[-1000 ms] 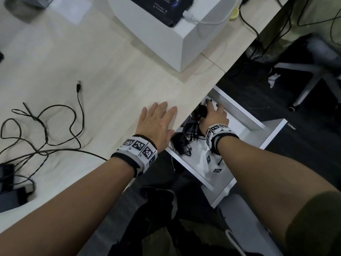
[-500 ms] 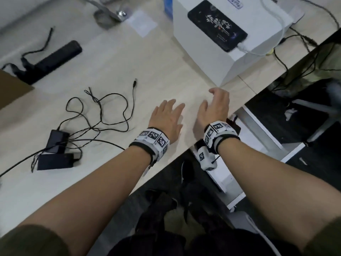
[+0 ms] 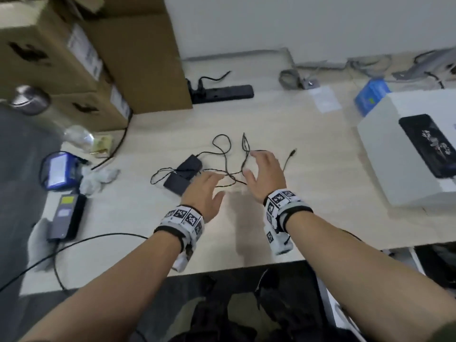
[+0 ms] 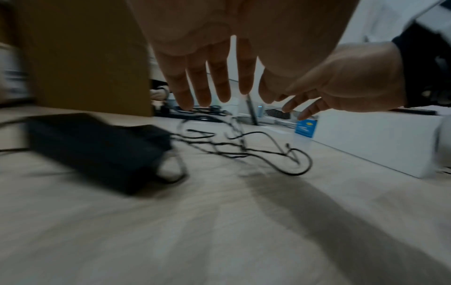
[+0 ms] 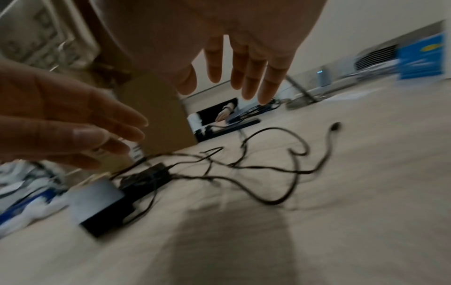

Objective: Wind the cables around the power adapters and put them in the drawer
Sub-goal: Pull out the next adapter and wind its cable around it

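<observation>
Two power adapters (image 3: pixel 183 177) lie mid-frame on the counter (image 3: pixel 320 169) amid loose cables (image 3: pixel 222 154); left hand (image 3: pixel 203 193) and right hand (image 3: pixel 265 176) hover above, each grip wide, empty.

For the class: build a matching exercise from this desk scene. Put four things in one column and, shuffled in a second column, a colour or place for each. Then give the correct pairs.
Things
1. power adapters
2. cardboard boxes
3. phone
4. power strip

Descriptions
A. brown, stacked at the desk's far left
B. black, lying on top of a white box at the right
C. black, side by side under loose tangled cables
D. long and black, at the desk's far edge by the wall

Pairs: 1-C, 2-A, 3-B, 4-D
</observation>
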